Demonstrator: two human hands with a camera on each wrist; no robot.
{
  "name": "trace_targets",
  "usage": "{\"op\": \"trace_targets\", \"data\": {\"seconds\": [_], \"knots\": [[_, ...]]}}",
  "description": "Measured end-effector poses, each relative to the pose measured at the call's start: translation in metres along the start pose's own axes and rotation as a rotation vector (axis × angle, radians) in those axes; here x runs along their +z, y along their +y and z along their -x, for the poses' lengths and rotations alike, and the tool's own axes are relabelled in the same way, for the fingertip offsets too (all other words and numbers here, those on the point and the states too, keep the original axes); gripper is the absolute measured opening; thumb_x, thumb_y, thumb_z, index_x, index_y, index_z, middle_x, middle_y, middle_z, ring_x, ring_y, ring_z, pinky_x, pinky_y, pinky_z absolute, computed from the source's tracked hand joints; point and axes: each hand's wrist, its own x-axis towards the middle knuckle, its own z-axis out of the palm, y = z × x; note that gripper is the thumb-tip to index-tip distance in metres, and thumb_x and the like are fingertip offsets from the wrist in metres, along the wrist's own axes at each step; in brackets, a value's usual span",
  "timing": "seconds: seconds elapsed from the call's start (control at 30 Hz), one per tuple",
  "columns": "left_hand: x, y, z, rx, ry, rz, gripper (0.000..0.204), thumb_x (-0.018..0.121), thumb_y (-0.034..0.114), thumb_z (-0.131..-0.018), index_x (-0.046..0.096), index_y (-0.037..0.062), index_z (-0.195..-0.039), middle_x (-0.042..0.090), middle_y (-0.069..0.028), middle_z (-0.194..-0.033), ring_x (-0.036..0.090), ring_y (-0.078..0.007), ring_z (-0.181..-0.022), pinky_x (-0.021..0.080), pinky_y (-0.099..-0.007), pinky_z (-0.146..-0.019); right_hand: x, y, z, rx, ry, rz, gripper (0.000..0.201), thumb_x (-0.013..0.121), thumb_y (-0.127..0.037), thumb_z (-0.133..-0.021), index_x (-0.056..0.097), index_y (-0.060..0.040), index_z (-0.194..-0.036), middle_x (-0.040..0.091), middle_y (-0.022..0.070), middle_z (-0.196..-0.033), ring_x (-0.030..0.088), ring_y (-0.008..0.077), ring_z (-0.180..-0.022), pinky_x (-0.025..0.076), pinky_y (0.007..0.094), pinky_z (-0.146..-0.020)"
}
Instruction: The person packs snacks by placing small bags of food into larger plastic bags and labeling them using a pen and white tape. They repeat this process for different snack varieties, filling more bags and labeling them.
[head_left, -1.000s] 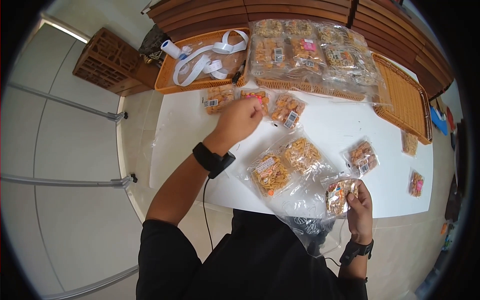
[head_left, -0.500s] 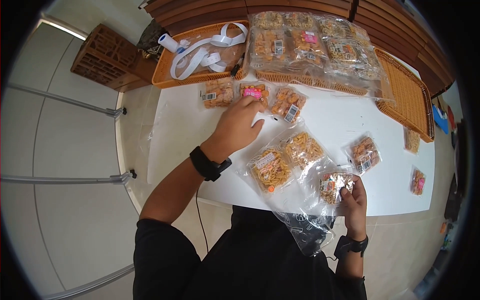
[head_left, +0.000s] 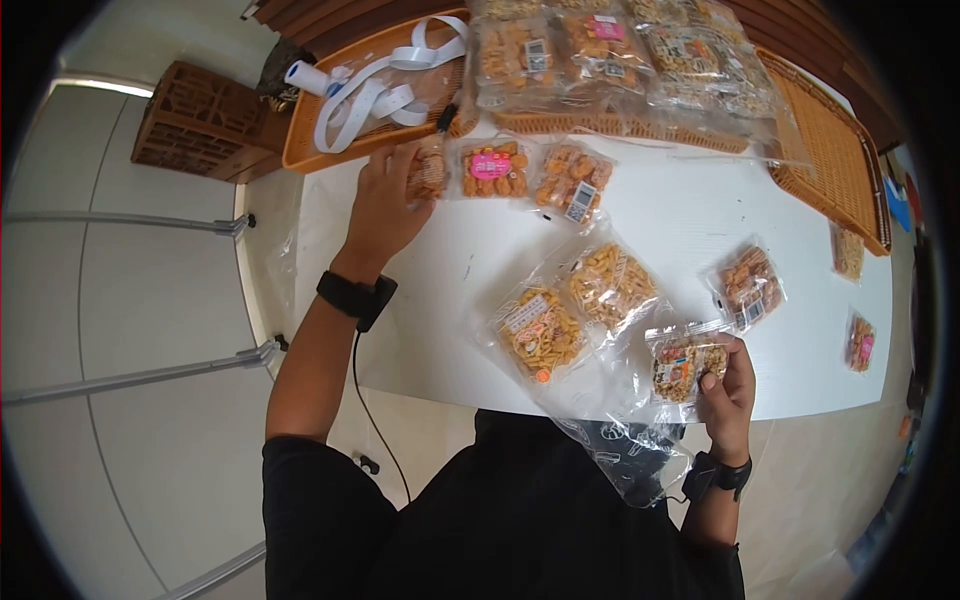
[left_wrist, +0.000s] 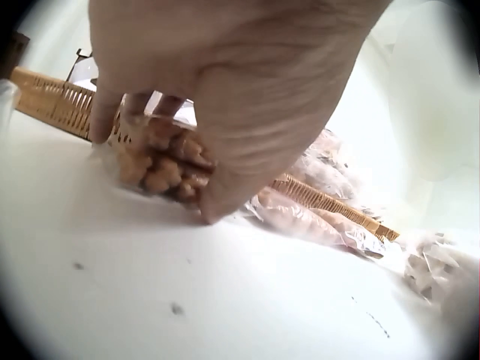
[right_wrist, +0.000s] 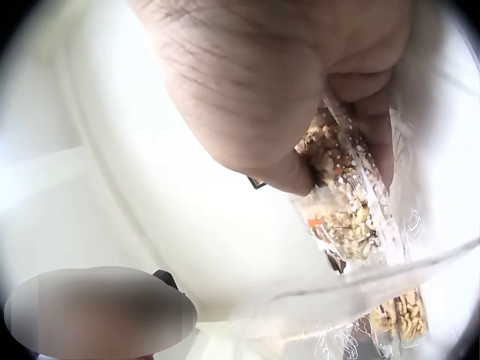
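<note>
At the table's back left, the left hand [head_left: 387,208] grips a small snack packet [head_left: 428,170], tilted between thumb and fingers; the left wrist view shows its brown pieces [left_wrist: 161,169] under the palm. To its right lie a packet with a pink label [head_left: 492,170] and one with a barcode label [head_left: 573,182]. Near the front edge, the right hand [head_left: 730,398] pinches a clear packet of grainy snack [head_left: 688,368], also visible in the right wrist view [right_wrist: 345,202]. Beside it, a large clear bag [head_left: 610,385] has two packets of yellow sticks [head_left: 543,335] at its upper part.
A wicker tray [head_left: 300,150] with a white label strip [head_left: 345,115] stands at the back left. Bagged packets [head_left: 690,60] cover a middle tray [head_left: 620,128]; another wicker tray [head_left: 830,150] is at the right. Loose packets [head_left: 750,285] lie on the table's right side.
The left hand has moved left from the pink-labelled packet to the leftmost packet and taken hold of it. The right hand still holds its packet, now turned slightly. The head view has shifted.
</note>
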Motion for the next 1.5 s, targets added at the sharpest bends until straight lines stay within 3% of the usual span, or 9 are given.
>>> {"op": "trace_targets", "data": {"seconds": [0.37,0.47,0.6,0.77,1.07,1.2,1.3,1.47,1.5], "knots": [[0.024,0.012,0.014,-0.094,0.146,0.031,0.087,0.081,0.018,-0.071,0.040,0.0111,-0.147,0.038,-0.0239,-0.144,0.035,-0.0434,-0.134,0.033,-0.0516,-0.112,-0.008,0.004,0.003,-0.004,-0.012,-0.048,0.050,0.072,-0.019,-0.091,0.048,0.0015,-0.129,0.060,0.0105,-0.124,0.057,0.0185,-0.116,0.042,0.0332,-0.102],[0.029,0.010,0.015,-0.049,0.211,-0.020,0.087,0.083,0.019,-0.071,0.041,0.0112,-0.146,0.042,-0.0232,-0.138,0.043,-0.0417,-0.130,0.039,-0.0495,-0.108,-0.005,0.002,0.002,-0.019,-0.010,-0.045,0.049,0.071,-0.018,-0.091,0.048,0.0017,-0.130,0.060,0.0109,-0.125,0.057,0.0188,-0.115,0.042,0.0336,-0.102],[0.029,0.005,0.016,-0.091,0.172,0.091,0.089,0.084,0.023,-0.071,0.039,0.0092,-0.147,0.037,-0.0267,-0.143,0.034,-0.0439,-0.136,0.033,-0.0511,-0.112,0.000,0.002,0.002,-0.046,0.005,0.003,0.048,0.069,-0.016,-0.092,0.048,0.0017,-0.131,0.060,0.0113,-0.125,0.057,0.0189,-0.115,0.043,0.0338,-0.102],[0.014,0.034,0.025,-0.186,0.173,0.082,0.091,0.085,0.025,-0.071,0.038,0.0043,-0.147,0.031,-0.0280,-0.147,0.026,-0.0449,-0.139,0.026,-0.0523,-0.115,0.002,0.004,0.000,-0.081,0.012,0.042,0.046,0.067,-0.014,-0.092,0.048,0.0016,-0.131,0.060,0.0118,-0.125,0.057,0.0194,-0.116,0.043,0.0342,-0.103],[-0.022,0.114,0.090,-0.120,0.331,0.263,0.074,0.080,0.018,-0.077,0.044,0.0016,-0.139,0.023,-0.0313,-0.150,0.024,-0.0484,-0.141,0.023,-0.0564,-0.115,0.006,0.003,0.001,-0.113,0.019,0.023,0.043,0.065,-0.011,-0.093,0.048,0.0015,-0.129,0.061,0.0120,-0.123,0.059,0.0189,-0.114,0.045,0.0344,-0.102],[-0.036,0.143,0.150,-0.102,0.239,0.360,0.069,0.079,0.015,-0.079,0.045,0.0047,-0.139,0.025,-0.0269,-0.152,0.026,-0.0422,-0.143,0.028,-0.0484,-0.116,0.011,-0.005,0.000,-0.081,0.035,-0.010,0.039,0.064,-0.012,-0.093,0.050,0.0010,-0.127,0.063,0.0111,-0.120,0.060,0.0174,-0.112,0.046,0.0329,-0.100],[-0.041,0.128,0.180,-0.120,0.191,0.353,0.070,0.078,0.013,-0.078,0.046,0.0048,-0.139,0.027,-0.0255,-0.152,0.028,-0.0421,-0.142,0.028,-0.0491,-0.116,0.017,-0.019,0.001,-0.010,0.121,-0.012,0.035,0.060,-0.016,-0.096,0.053,0.0021,-0.126,0.066,0.0099,-0.117,0.065,0.0163,-0.105,0.051,0.0308,-0.093],[0.004,0.038,0.219,-0.470,0.137,-0.163,0.070,0.070,0.035,-0.088,0.043,0.0049,-0.145,0.025,-0.0322,-0.154,0.023,-0.0490,-0.144,0.024,-0.0629,-0.113,0.019,-0.045,-0.020,-0.005,0.236,0.015,0.043,0.055,-0.018,-0.098,0.050,0.0025,-0.136,0.068,0.0090,-0.116,0.069,0.0132,-0.096,0.056,0.0235,-0.076],[0.012,0.030,0.227,-0.447,0.128,-0.181,0.069,0.067,0.037,-0.090,0.042,0.0051,-0.146,0.027,-0.0318,-0.154,0.025,-0.0490,-0.143,0.024,-0.0645,-0.112,0.018,-0.052,-0.027,-0.003,0.262,0.047,0.043,0.055,-0.018,-0.098,0.050,0.0017,-0.136,0.068,0.0084,-0.114,0.069,0.0126,-0.093,0.055,0.0228,-0.072]]}}
